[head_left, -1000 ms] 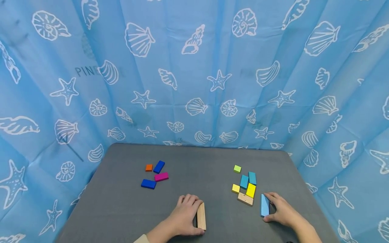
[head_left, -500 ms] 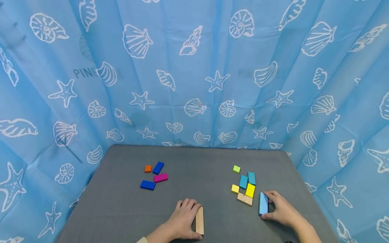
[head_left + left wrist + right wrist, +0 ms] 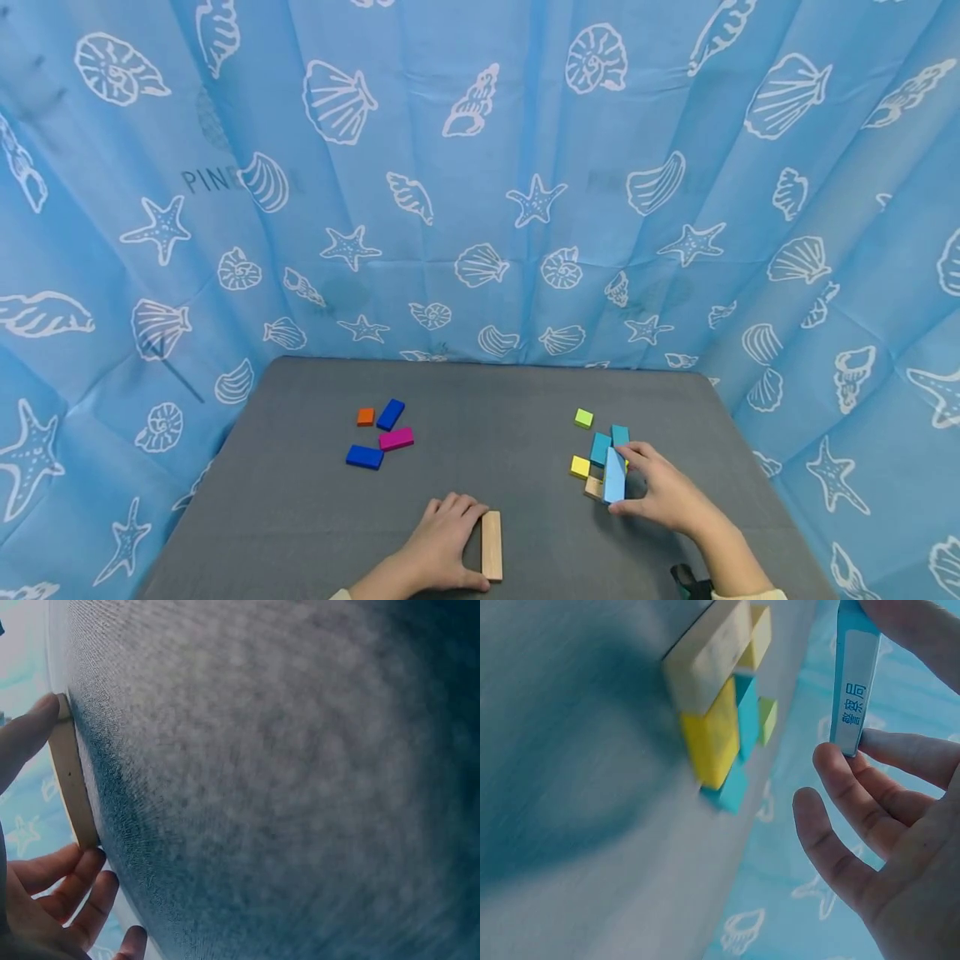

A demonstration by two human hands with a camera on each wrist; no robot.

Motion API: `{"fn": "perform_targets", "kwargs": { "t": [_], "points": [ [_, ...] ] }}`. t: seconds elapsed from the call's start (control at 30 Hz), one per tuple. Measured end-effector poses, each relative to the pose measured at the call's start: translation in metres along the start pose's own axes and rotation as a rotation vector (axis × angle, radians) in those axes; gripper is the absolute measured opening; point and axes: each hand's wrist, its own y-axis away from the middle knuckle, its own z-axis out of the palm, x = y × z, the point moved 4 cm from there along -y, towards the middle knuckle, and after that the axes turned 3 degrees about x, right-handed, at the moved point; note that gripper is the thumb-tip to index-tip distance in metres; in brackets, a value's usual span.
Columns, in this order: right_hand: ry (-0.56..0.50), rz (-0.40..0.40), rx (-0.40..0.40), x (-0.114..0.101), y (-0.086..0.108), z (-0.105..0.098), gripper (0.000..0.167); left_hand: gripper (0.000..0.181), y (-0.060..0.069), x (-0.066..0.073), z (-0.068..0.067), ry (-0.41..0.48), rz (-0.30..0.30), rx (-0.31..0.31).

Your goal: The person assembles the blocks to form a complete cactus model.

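My left hand point(image 3: 442, 550) pinches a plain wooden block point(image 3: 491, 546) by its two ends. The block sits on the grey table, and in the left wrist view the thumb point(image 3: 37, 724) touches one end and fingertips the other. My right hand point(image 3: 660, 492) holds a light blue block point(image 3: 613, 476) by its ends, raised over a cluster of blocks. Printed characters show on the light blue block point(image 3: 854, 697) in the right wrist view. Under it, a wooden block point(image 3: 593, 487) and a yellow block point(image 3: 714, 739) are partly hidden in the head view.
Teal blocks point(image 3: 600, 449), a small yellow block point(image 3: 580, 467) and a small green block point(image 3: 584, 417) lie at right. At left are an orange block point(image 3: 365, 417), blue blocks point(image 3: 364, 457) and a magenta block point(image 3: 396, 439). A shell-patterned curtain point(image 3: 480, 208) hangs behind.
My right hand has lifted the light blue block and carried it left over the cluster. My left hand has shifted slightly left against the wooden block, which stays on the table.
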Motion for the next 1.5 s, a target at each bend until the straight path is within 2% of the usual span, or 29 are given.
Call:
{"fn": "perform_targets", "kwargs": {
  "t": [0.33,0.63,1.0,1.5],
  "points": [
    [-0.065,-0.056,-0.015,-0.034,-0.026,0.022,0.092,0.091,0.002,0.002,-0.002,-0.001,-0.006,-0.024],
    [-0.103,-0.132,-0.038,-0.062,-0.049,0.053,0.092,0.097,0.004,0.003,-0.004,0.01,-0.042,-0.027],
    [-0.108,-0.188,-0.063,-0.079,-0.071,0.085,0.092,0.096,0.004,0.001,-0.005,0.091,-0.059,-0.017],
    [-0.098,-0.237,-0.149,-0.094,-0.079,0.118,0.091,0.096,0.004,0.002,0.0,0.017,-0.1,-0.051]
  ]
}}
